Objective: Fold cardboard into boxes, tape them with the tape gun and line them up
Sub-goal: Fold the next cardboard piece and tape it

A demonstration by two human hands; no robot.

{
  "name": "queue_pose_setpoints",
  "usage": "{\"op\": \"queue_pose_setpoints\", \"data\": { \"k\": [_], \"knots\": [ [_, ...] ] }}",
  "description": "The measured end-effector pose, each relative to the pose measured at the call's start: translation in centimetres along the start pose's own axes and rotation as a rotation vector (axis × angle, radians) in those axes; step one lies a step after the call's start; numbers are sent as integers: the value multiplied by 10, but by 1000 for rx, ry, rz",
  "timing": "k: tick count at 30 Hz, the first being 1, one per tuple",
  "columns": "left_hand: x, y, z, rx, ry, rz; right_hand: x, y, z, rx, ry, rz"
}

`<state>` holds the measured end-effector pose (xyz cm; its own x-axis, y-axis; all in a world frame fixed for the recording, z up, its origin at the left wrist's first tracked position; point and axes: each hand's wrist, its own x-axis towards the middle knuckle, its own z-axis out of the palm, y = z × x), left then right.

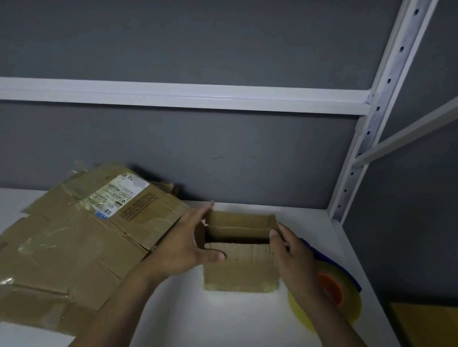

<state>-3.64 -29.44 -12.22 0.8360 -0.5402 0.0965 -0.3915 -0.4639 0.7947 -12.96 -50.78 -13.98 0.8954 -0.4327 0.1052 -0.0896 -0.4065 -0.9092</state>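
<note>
A small brown cardboard box (241, 271) stands on the white shelf (209, 323), its top flaps partly folded with a dark gap between them. My left hand (188, 241) holds the box's left side, thumb pressing on the near flap and fingers straight along the far left edge. My right hand (292, 253) holds the right side, fingers curled over the right edge. Behind my right wrist lies the tape gun (337, 288), blue with an orange core and a yellowish tape roll, partly hidden by my arm.
A stack of flattened cardboard (64, 242) with a shipping label lies at the left. A grey wall stands behind the shelf, and a white perforated rack post (363, 146) rises at the right. A yellow-brown surface (435, 338) shows at the lower right.
</note>
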Motion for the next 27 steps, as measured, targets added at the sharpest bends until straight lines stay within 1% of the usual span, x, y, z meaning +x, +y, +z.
{"op": "queue_pose_setpoints", "data": {
  "k": [2, 5, 6, 8, 10, 12, 15, 16, 19, 24, 27],
  "knots": [
    [0, 1, 2, -55, 33, 6, 2, 4, -1, 34, -33, -17],
    [-3, -2, 5, -128, 37, 4, 2, 11, -4, 21, -170, -26],
    [-5, -4, 7, -156, 41, -6, 2, 14, -5, 7, -188, -28],
    [-12, -8, 13, -212, 58, -37, 0, 20, -5, -3, -179, -42],
    [-20, -12, 26, -253, 111, -72, -2, 24, -3, 15, -165, -59],
    [-27, -13, 39, -238, 142, -85, -5, 28, 0, 37, -182, -61],
    [-33, -13, 54, -154, 131, -61, -9, 32, 1, 39, -224, -55],
    [-36, -8, 56, -125, 149, -67, -10, 33, 1, 33, -223, -57],
    [-41, 3, 54, -60, 278, -45, -11, 30, -1, 68, -207, -83],
    [-56, 24, 33, -202, 390, -28, -13, -1, 0, 117, -86, -183],
    [-73, 35, 6, -280, 467, 14, -22, -31, 10, 114, -53, -231]
  ]
}}
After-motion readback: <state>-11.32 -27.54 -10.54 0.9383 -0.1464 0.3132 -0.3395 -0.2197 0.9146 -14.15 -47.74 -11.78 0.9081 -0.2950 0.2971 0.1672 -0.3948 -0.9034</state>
